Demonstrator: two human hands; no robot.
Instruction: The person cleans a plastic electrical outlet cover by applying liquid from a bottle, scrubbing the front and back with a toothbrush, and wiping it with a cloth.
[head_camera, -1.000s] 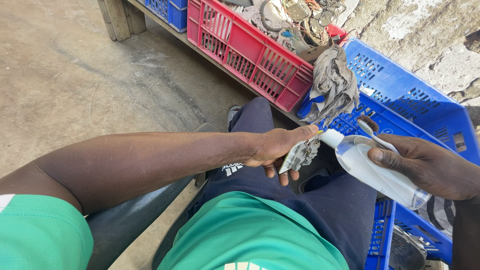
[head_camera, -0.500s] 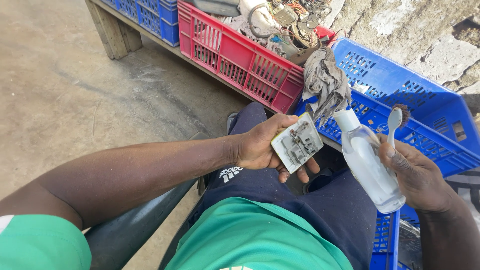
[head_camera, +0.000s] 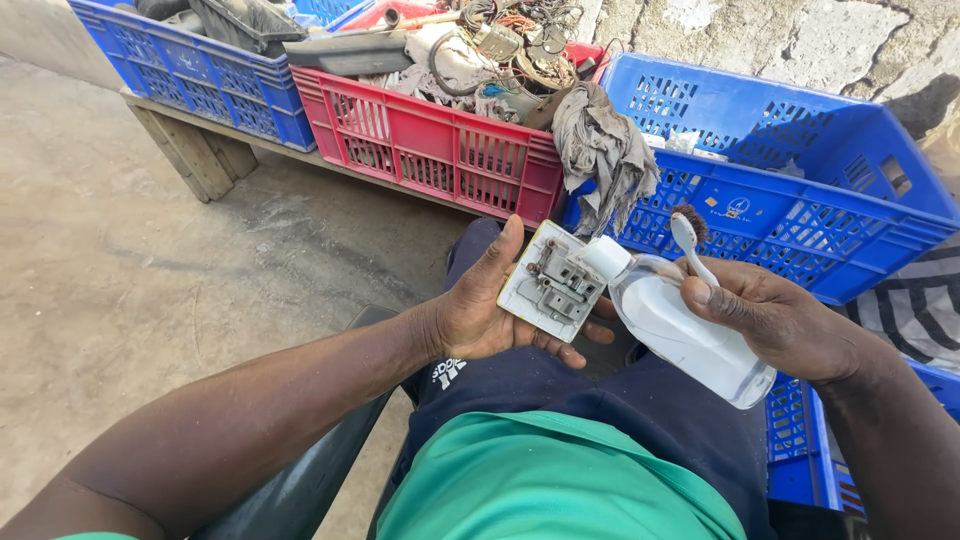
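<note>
1. Switch plate (head_camera: 553, 282): held back side up, centre frame, over the lap. White square body, yellowed rim, grey terminal block and metal contacts exposed, looks grimy.
2. Left hand (head_camera: 487, 310): cradles the plate from 9 o'clock, thumb up along its left edge, fingers curled under and showing at its lower edge. Firm hold.
3. Right hand (head_camera: 775, 318): wrapped around a clear bottle (head_camera: 680, 325) of pale liquid, white cap pointing at the plate from 3 o'clock and touching or just short of it; I can't tell which. Same hand pins a toothbrush (head_camera: 688, 238) between thumb and fingers, bristles up at 12.
4. To do it well, my read: keep the plate level so liquid stays in the terminal recess, squeeze lightly, aim at the contacts, don't flood. Two items in one hand is a slip risk.
5. Outward: grey rag (head_camera: 603, 150) draped on the blue crate (head_camera: 780, 205) at 12–2. Red crate (head_camera: 440, 150) of cables and scrap at 11, on a wooden bench.
6. Concrete floor at 9.
</note>
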